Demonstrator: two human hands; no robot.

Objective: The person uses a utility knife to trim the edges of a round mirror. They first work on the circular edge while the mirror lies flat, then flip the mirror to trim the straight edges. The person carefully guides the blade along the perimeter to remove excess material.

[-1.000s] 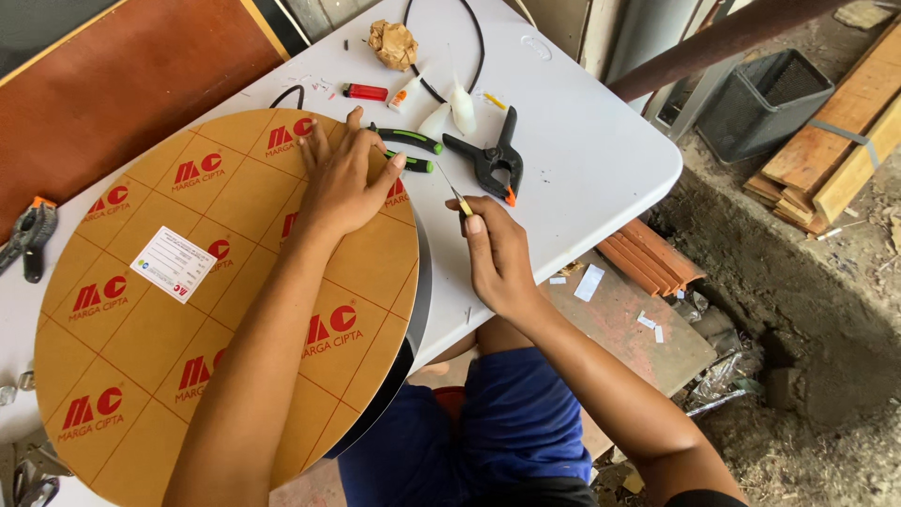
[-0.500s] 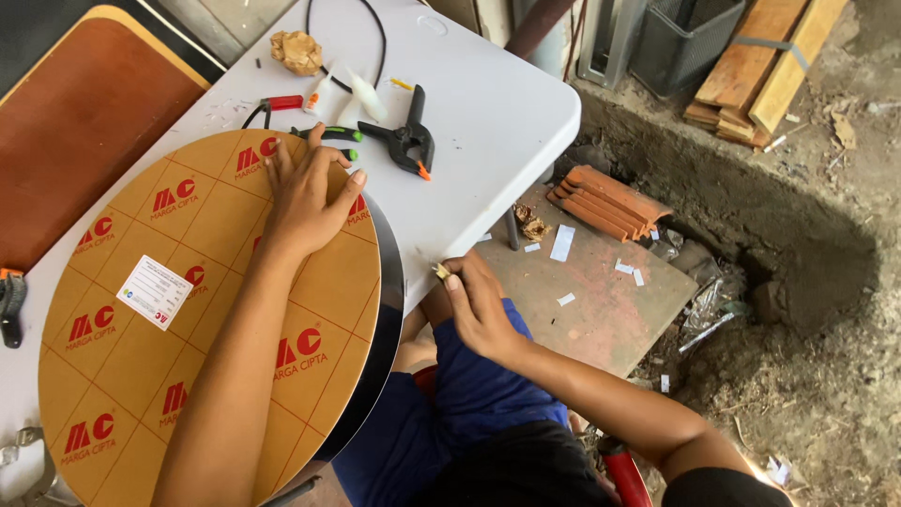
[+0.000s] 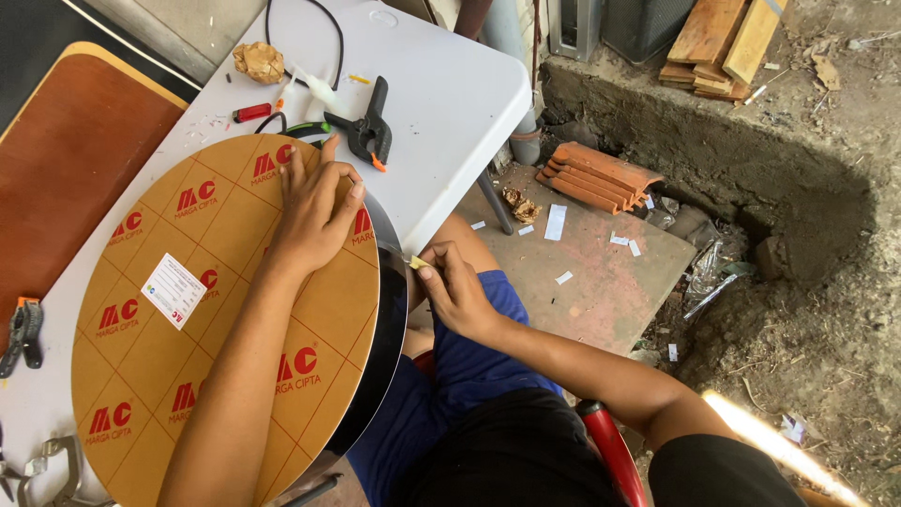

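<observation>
A large round disc covered in brown protective paper with red logos and a white label lies on the white table, overhanging its near edge. My left hand presses flat on the disc's far part, fingers spread. My right hand is at the disc's dark right edge, fingers pinched on a small yellowish piece against that rim.
A black spring clamp with orange tips, a green-handled tool, a red lighter, a crumpled brown wad and a black cable lie beyond the disc. Another clamp sits at left. Stacked clay tiles and planks lie on the ground.
The view has shifted, so the table and disc sit further left. My right hand moved from the table edge down to the disc's right rim; my left hand stays pressed on the disc.
</observation>
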